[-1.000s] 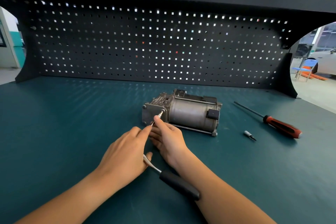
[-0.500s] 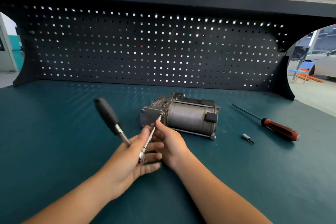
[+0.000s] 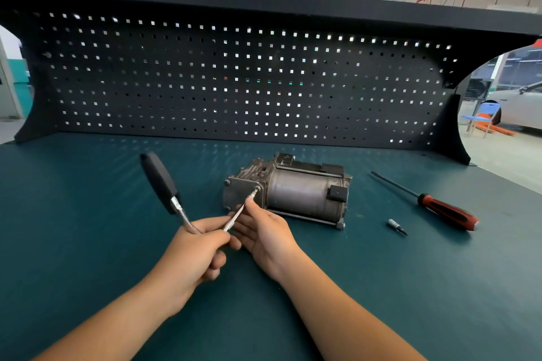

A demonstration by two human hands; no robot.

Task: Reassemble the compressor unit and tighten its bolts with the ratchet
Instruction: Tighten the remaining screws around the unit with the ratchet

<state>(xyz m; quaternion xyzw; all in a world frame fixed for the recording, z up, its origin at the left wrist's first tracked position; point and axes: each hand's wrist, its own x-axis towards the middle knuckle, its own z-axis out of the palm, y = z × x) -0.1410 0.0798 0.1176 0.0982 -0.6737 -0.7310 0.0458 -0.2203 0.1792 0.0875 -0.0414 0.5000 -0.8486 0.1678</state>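
Note:
The grey metal compressor unit (image 3: 293, 190) lies on its side in the middle of the bench. A ratchet (image 3: 164, 184) with a black handle points up and left; its thin extension bar (image 3: 240, 209) runs to a bolt (image 3: 257, 189) on the unit's left end plate. My left hand (image 3: 193, 249) grips the ratchet at its head, fingers curled round it. My right hand (image 3: 264, 231) pinches the extension bar just short of the bolt, thumb and forefinger on the shaft, the other fingers loose.
A red-and-black screwdriver (image 3: 440, 208) lies to the right of the unit, with a small loose bit (image 3: 396, 226) in front of it. The green bench top (image 3: 88, 243) ends at a black pegboard wall (image 3: 234, 82). A white car stands beyond the bench's right end.
The ratchet handle swung from low at the right, under my wrists, up to the left. My left hand closed round the ratchet head. My right hand stayed on the extension bar.

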